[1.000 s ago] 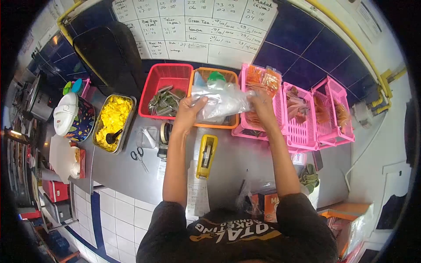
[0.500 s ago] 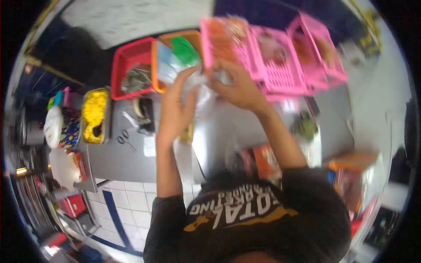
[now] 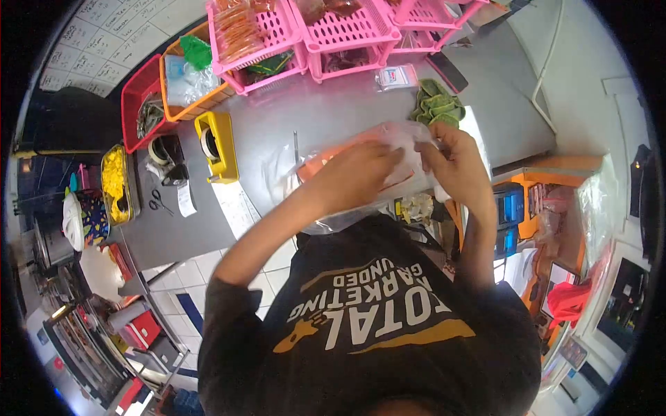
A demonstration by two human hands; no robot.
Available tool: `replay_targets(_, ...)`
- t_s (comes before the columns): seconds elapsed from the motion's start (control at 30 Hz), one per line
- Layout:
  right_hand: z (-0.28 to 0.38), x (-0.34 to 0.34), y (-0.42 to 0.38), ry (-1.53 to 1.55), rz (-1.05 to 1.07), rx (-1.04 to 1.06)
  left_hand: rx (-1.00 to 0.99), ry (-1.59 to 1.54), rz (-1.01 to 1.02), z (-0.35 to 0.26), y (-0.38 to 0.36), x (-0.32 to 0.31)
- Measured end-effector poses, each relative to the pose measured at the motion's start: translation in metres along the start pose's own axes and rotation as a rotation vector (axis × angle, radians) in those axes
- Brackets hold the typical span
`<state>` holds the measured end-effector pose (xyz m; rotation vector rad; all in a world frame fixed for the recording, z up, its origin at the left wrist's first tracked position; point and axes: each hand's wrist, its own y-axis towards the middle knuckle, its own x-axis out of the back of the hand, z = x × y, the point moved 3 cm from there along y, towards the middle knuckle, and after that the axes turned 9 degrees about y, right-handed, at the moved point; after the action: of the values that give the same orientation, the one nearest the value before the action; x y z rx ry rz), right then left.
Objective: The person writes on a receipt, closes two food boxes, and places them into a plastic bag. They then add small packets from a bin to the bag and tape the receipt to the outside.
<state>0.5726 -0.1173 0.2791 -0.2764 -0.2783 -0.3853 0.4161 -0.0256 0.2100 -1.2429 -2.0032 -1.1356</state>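
A clear plastic bag [image 3: 326,220] with an orange packet [image 3: 313,166] inside it lies across the near edge of the table, close to my chest. My left hand [image 3: 357,173] rests over the bag's middle, fingers bent and closed on the plastic. At the bag's right end, my right hand [image 3: 458,165] pinches the film between thumb and fingers. Just beyond that hand sits a bundle of green cloth [image 3: 437,104]. A yellow tape dispenser [image 3: 220,149] stands left of the bag, near a paper slip [image 3: 237,208].
Pink baskets [image 3: 347,31] line the back, beside an orange basket [image 3: 170,90] and a red basket [image 3: 135,90]. Scissors [image 3: 159,202], a black tape dispenser [image 3: 173,163] and a tray of yellow pieces [image 3: 116,184] lie at left. A phone-like dark slab [image 3: 447,73] lies back right.
Both hands have come back from near the baskets toward my body and right, now on the bag with the orange packet. The view has shifted, and the yellow tape dispenser is uncovered.
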Motion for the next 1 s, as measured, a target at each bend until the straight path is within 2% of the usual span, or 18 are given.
replay_targets(0.03,-0.014,0.0,-0.003,-0.044,-0.016,0.067,-0.058,0.034,-0.007,-0.003,0.017,-0.017)
replay_targets(0.13,-0.002,-0.005,-0.019,-0.014,-0.107,0.187,0.111,0.01,0.689,-0.008,0.072,-0.041)
replay_targets(0.2,0.002,-0.005,-0.024,0.027,-0.132,0.188,0.123,0.055,0.858,-0.008,0.09,-0.059)
replay_targets(0.37,0.002,-0.001,-0.051,0.106,-0.117,0.147,0.045,0.209,0.816,-0.004,0.105,-0.13)
replay_targets(0.5,-0.016,0.003,-0.058,0.312,-0.067,0.106,-0.015,0.241,0.668,-0.012,0.104,-0.137)
replay_targets(0.63,-0.017,0.014,-0.055,0.458,-0.012,0.058,-0.127,0.173,0.459,-0.041,0.087,-0.07)
replay_targets(0.73,-0.021,0.018,-0.047,0.462,-0.017,0.062,-0.078,0.14,0.554,-0.051,0.053,0.013)
replay_targets(0.8,-0.028,0.021,-0.04,0.44,-0.006,0.075,0.023,0.237,0.717,-0.041,0.017,0.065)
replay_targets(0.9,-0.027,0.021,-0.033,0.395,0.013,0.056,-0.056,0.692,0.867,-0.017,-0.039,0.097)
replay_targets(0.97,-0.017,0.006,-0.039,0.215,0.062,0.21,-0.079,0.857,0.798,-0.025,-0.051,0.109)
replay_targets(1.0,-0.011,-0.004,-0.044,0.125,0.087,0.278,-0.121,0.817,0.632,-0.04,-0.043,0.117)
